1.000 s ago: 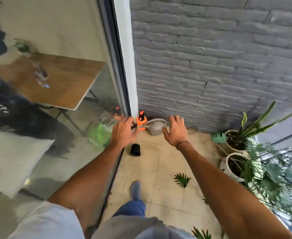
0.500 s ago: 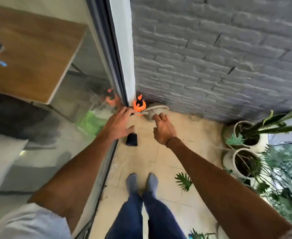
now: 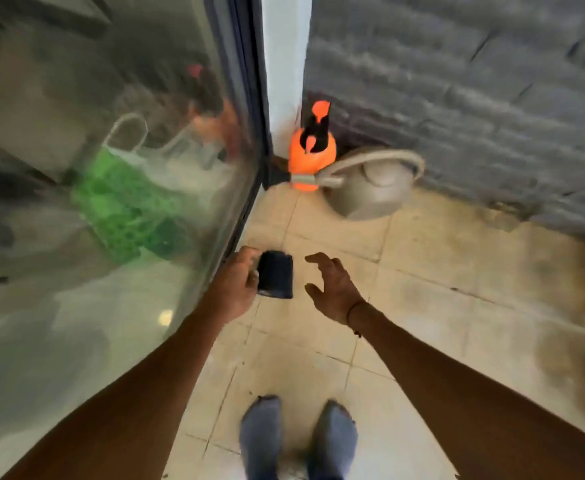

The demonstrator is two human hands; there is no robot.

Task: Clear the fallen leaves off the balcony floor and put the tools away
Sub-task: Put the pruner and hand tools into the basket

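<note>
Left hand [image 3: 239, 282] touching black cup [image 3: 276, 274], grip unclear; cup's long axis running away from the feet. Right hand [image 3: 332, 289] just beside, fingers spread, holding nothing.

I see a small black cylindrical object [image 3: 276, 274] lying on its side on the beige tiled balcony floor [image 3: 422, 289], just beside the glass door's track.

Left hand [image 3: 237, 282] at black cup [image 3: 276, 274]
</note>
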